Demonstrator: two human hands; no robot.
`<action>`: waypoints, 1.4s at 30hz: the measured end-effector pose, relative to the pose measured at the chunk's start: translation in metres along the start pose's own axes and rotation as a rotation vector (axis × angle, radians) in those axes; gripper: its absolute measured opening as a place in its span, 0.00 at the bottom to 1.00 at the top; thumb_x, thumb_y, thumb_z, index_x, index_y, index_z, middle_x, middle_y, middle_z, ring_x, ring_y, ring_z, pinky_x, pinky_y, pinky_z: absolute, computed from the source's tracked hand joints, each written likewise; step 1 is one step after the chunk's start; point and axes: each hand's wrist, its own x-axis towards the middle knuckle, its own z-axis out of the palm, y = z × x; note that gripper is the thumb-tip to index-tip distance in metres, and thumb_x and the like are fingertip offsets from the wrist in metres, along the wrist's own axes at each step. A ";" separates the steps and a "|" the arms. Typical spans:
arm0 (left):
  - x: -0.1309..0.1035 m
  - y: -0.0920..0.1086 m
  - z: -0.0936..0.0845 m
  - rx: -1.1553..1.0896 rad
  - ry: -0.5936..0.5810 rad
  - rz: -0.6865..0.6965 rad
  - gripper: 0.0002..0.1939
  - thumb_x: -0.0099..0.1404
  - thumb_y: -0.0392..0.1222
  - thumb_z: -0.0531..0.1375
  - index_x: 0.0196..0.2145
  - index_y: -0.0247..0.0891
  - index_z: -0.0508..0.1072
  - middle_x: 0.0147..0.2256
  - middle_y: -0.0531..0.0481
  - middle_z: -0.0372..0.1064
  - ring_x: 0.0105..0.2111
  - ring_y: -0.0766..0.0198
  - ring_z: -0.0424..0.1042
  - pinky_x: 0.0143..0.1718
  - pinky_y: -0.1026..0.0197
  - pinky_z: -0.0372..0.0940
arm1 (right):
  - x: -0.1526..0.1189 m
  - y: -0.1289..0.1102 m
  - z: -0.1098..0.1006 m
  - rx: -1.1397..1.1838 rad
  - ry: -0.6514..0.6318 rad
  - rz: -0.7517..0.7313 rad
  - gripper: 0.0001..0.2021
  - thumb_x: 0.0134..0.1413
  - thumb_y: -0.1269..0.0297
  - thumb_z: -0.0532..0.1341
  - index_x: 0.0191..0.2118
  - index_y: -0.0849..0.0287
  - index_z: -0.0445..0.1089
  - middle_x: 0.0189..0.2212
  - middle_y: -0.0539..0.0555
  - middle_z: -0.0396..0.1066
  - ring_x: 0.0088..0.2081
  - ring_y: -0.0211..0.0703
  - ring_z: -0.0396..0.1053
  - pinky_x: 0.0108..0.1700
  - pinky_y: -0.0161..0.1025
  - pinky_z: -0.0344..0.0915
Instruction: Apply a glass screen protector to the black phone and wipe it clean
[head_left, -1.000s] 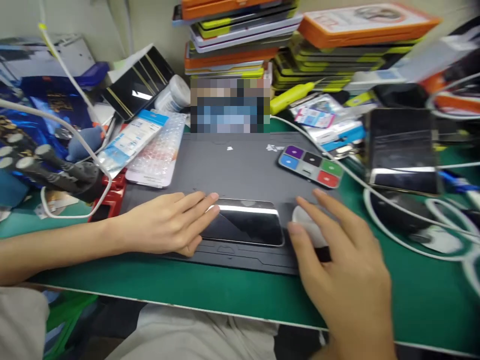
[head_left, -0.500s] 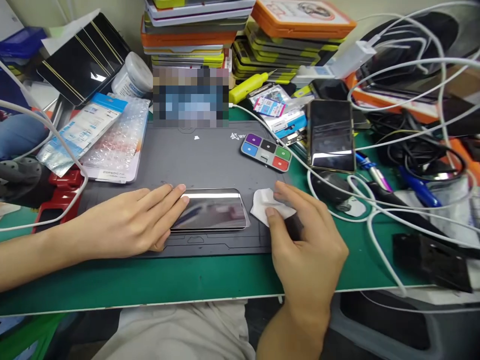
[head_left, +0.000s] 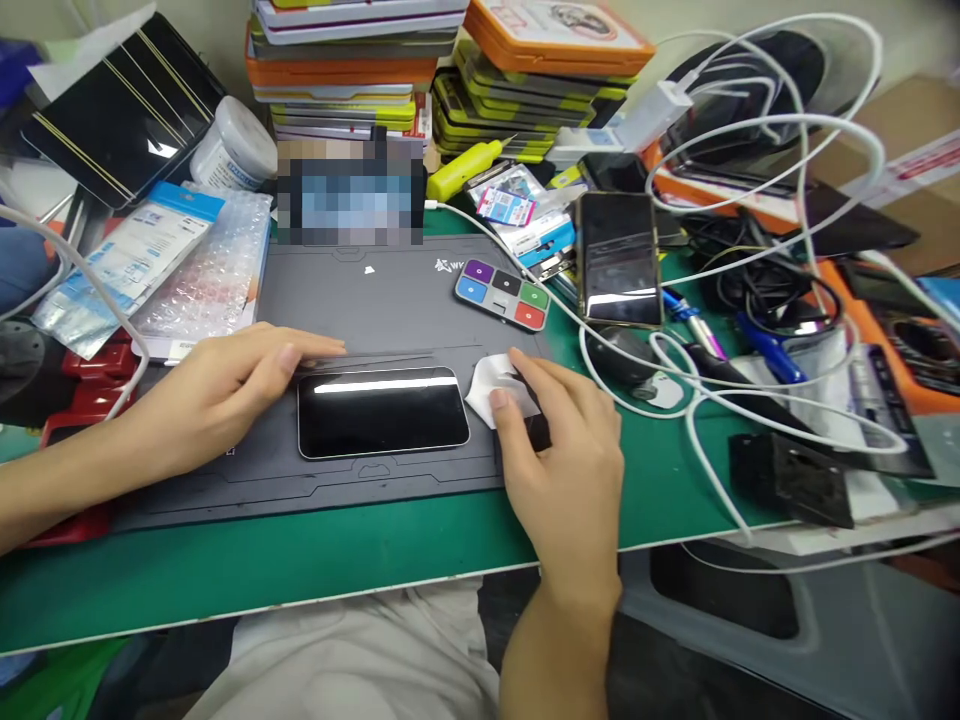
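A phone [head_left: 382,412] with a black screen and a pale frame lies flat on the grey mat [head_left: 322,300]. My left hand [head_left: 247,385] is beyond its upper left corner, fingers extended together and thumb close to them. At the fingertips a thin screen protector [head_left: 386,357] shows almost edge-on as a fine line behind the phone; the grip on it is partly hidden. Right of the phone, my right hand [head_left: 566,440] pinches a crumpled white wipe [head_left: 491,380] between thumb and fingers, just above the mat.
A card of coloured tiles [head_left: 501,295] lies on the mat's right side. Another phone [head_left: 619,255] and looping white cables [head_left: 705,480] crowd the right. Bubble wrap [head_left: 210,275] and packets are at left. Stacked boxes [head_left: 352,70] stand behind a blurred screen [head_left: 352,195].
My left hand has moved away from over the phone with the thin sheet, uncovering the screen. My right hand still pinches the wipe. The whole view has shifted slightly.
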 end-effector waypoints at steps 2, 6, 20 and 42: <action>0.001 0.002 0.000 -0.071 0.032 -0.117 0.38 0.86 0.74 0.47 0.63 0.49 0.86 0.57 0.48 0.88 0.51 0.50 0.86 0.59 0.46 0.80 | 0.000 0.001 0.000 -0.008 0.000 -0.006 0.23 0.84 0.49 0.59 0.72 0.50 0.78 0.63 0.62 0.83 0.63 0.61 0.79 0.65 0.59 0.73; 0.005 0.001 0.002 -0.186 0.105 -0.243 0.40 0.82 0.79 0.49 0.57 0.47 0.88 0.54 0.46 0.88 0.44 0.50 0.85 0.54 0.44 0.82 | 0.000 0.002 0.002 -0.025 -0.008 -0.021 0.24 0.84 0.49 0.59 0.74 0.50 0.75 0.64 0.63 0.82 0.64 0.61 0.78 0.66 0.60 0.72; 0.001 -0.008 0.005 -0.259 0.218 -0.132 0.43 0.82 0.70 0.62 0.85 0.54 0.57 0.87 0.51 0.49 0.86 0.38 0.52 0.83 0.31 0.62 | 0.001 0.001 0.004 -0.050 -0.018 -0.092 0.26 0.87 0.55 0.55 0.81 0.49 0.66 0.74 0.63 0.77 0.74 0.60 0.75 0.72 0.60 0.73; -0.001 0.007 0.000 0.283 0.134 0.590 0.18 0.82 0.32 0.57 0.61 0.48 0.78 0.53 0.49 0.84 0.52 0.58 0.83 0.56 0.55 0.76 | 0.003 -0.005 -0.002 0.141 0.054 -0.090 0.08 0.80 0.61 0.65 0.50 0.50 0.84 0.59 0.57 0.84 0.62 0.58 0.82 0.64 0.58 0.79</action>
